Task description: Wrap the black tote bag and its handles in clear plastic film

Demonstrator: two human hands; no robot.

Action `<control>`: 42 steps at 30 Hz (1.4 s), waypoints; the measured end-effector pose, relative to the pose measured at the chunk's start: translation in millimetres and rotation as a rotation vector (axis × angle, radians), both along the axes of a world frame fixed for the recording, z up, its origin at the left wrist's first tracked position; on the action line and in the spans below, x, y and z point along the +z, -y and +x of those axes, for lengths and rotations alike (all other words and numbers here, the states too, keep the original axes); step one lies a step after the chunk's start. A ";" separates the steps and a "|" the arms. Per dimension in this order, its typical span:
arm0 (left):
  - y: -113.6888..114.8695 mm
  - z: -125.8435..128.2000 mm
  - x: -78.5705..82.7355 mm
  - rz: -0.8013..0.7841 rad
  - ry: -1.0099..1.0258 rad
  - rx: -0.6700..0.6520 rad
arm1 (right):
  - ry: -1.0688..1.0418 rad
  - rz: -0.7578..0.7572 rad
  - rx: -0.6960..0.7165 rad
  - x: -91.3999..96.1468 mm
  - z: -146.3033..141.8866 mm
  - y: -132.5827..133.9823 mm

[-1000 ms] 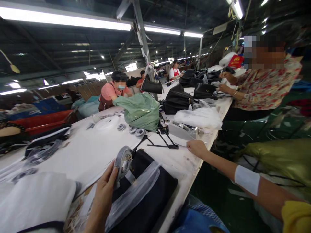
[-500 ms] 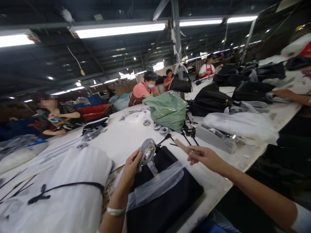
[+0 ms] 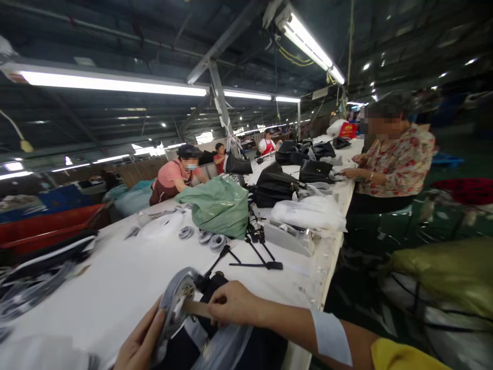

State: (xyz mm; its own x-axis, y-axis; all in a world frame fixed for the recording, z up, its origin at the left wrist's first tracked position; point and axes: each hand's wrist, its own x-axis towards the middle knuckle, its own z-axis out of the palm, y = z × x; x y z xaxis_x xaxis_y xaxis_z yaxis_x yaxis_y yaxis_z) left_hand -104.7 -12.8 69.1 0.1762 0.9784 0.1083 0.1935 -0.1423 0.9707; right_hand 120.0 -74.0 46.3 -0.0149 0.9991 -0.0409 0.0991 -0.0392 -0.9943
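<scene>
Left hand [image 3: 140,343] low at the frame's edge, fingers [image 3: 154,321] curled against the grey handle wrap [image 3: 175,303], clamped on its rim. Right hand [image 3: 231,304] just beside, fingers [image 3: 215,311] pinched together on a tan stick [image 3: 196,308] whose tip touches the wrap's metal ring. Under both sets of fingers, a black bag [image 3: 265,341] with a clear plastic band [image 3: 221,347], lying on the white surface [image 3: 127,272]. Past the right fingers, black straps [image 3: 258,264] and a grey metal tool [image 3: 288,237]. Farther off, small grey rolls [image 3: 210,239], a green sack [image 3: 217,205], a white plastic bundle [image 3: 310,213], black bags [image 3: 275,182]. Well beyond the fingers, other people along both sides of the surface, one in a floral shirt [image 3: 396,162].
</scene>
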 end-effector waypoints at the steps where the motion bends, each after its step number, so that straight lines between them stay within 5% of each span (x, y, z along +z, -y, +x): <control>1: 0.3 -0.2 0.3 -0.008 -0.002 -0.002 | 0.001 0.007 0.014 0.3 -0.2 0.3; 11: 27.8 22.7 8.3 0.140 -0.037 -0.155 | -0.262 0.110 0.083 -1.5 -27.4 -19.1; 17: 29.4 17.2 1.3 0.225 -0.095 -0.147 | -0.578 -0.034 0.084 -5.3 -40.2 -15.3; 24: 32.0 11.1 -7.5 0.295 -0.185 -0.143 | -0.659 -0.059 0.194 -4.2 -40.9 -6.7; 30: 40.2 14.9 -14.2 0.363 -0.217 -0.139 | -0.596 0.013 -0.028 -8.1 -60.3 -2.1; 34: 45.8 15.4 -9.2 0.301 -0.125 -0.152 | -0.629 0.054 -0.031 -11.5 -65.1 0.2; 39: 48.4 10.2 -3.0 -0.061 0.221 -0.132 | -0.561 0.028 0.005 -11.7 -59.8 1.0; 42: 51.6 10.5 -1.6 -0.126 0.349 -0.185 | -0.524 0.030 0.065 -10.9 -55.3 0.5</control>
